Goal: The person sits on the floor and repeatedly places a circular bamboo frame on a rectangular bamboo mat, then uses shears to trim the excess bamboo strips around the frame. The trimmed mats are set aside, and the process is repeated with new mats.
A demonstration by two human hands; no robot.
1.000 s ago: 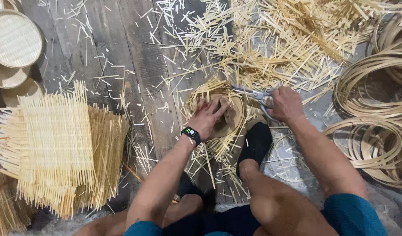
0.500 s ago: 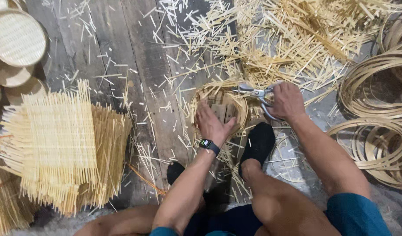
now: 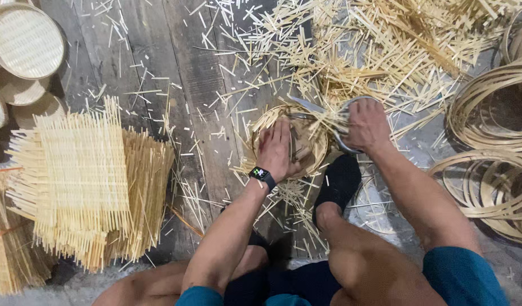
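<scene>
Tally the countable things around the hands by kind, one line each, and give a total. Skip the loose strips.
Round basket being trimmed, under the left hand: 1
Shears, in the right hand: 1
Wristwatch: 1
Black sock: 1
Stacks of square woven mats: 2
Finished round basket fully in view: 1
Total: 7

Plank floor (image 3: pixel 159 68) strewn with bamboo offcuts (image 3: pixel 385 45).
</scene>
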